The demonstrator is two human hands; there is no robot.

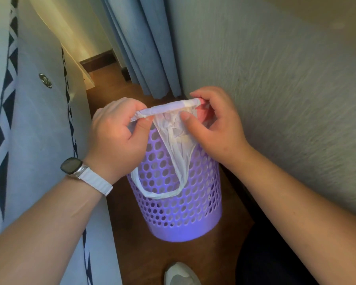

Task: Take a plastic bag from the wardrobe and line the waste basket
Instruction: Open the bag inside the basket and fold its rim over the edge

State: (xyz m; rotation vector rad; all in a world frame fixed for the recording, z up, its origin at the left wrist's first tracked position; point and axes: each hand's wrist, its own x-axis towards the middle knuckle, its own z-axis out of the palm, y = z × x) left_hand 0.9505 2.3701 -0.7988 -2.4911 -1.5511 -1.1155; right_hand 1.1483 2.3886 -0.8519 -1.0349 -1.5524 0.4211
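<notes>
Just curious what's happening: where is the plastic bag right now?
Head view, centre: the plastic bag is held between the left hand and right hand at the top of the purple waste basket.

**A narrow corner between wall and upholstery**

A pale, rough-textured wall (286, 83) filled the right side. At the far end blue curtains (146, 50) hung in deep folds down to the dark brown wooden floor (132, 233). Along the left ran a piece of furniture (37, 124) covered in light fabric, edged with bands of black triangles and set with a round metal stud (45, 80); what kind of furniture it was could not be told. Beyond it, a dark skirting board (99, 59) ran beneath a cream wall (78, 27) washed in warm yellowish light.
</notes>
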